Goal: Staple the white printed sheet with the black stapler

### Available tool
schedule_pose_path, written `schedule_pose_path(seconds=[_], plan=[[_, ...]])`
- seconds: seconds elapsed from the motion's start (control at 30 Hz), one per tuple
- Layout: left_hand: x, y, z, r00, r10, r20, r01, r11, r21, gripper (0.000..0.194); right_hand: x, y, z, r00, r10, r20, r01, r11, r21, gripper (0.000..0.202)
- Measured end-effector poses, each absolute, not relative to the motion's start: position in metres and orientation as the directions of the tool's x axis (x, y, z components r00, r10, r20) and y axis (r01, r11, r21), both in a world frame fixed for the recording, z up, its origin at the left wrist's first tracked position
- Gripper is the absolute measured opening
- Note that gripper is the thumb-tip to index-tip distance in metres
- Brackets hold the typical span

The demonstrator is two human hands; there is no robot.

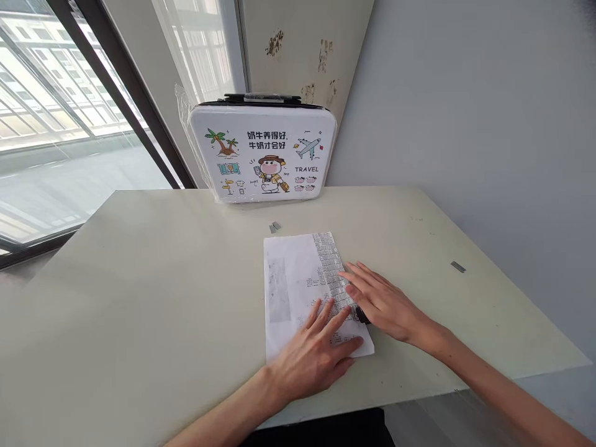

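- My left hand [310, 363] lies palm down with its fingers spread, gripping nothing, over the lower part of the printed sheet [295, 267].
- My right hand [388, 307] is open too, fingers nearly straight at the sheet's right edge, beside a small black clip [361, 315] (contact there is hidden from me).
- I judge this as steadying and flattening the paper; moving either hand calls for light pressure, so nothing creases or slides.
- The sheet lies flat on the desk [162, 279], white, with a grey block at left and dense print down its right side.
- Farther out: small grey strips [274, 227], another strip [458, 267] rightward, and a plastic-wrapped cartoon travel case [267, 152] standing behind.
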State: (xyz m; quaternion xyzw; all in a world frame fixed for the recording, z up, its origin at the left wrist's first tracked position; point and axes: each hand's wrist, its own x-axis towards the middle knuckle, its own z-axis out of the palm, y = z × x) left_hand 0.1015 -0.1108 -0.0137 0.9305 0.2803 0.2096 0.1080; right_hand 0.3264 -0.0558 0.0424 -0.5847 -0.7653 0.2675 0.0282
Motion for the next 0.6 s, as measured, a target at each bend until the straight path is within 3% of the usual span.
schedule_pose_path(seconds=[0.6], plan=[[0.1038, -0.1105, -0.0146, 0.747, 0.580, 0.326, 0.485, -0.810, 0.331, 0.032, 0.3206, -0.0555, 0.0358, -0.290, 0.923, -0.251, 0.922, 0.200, -0.332, 0.067]])
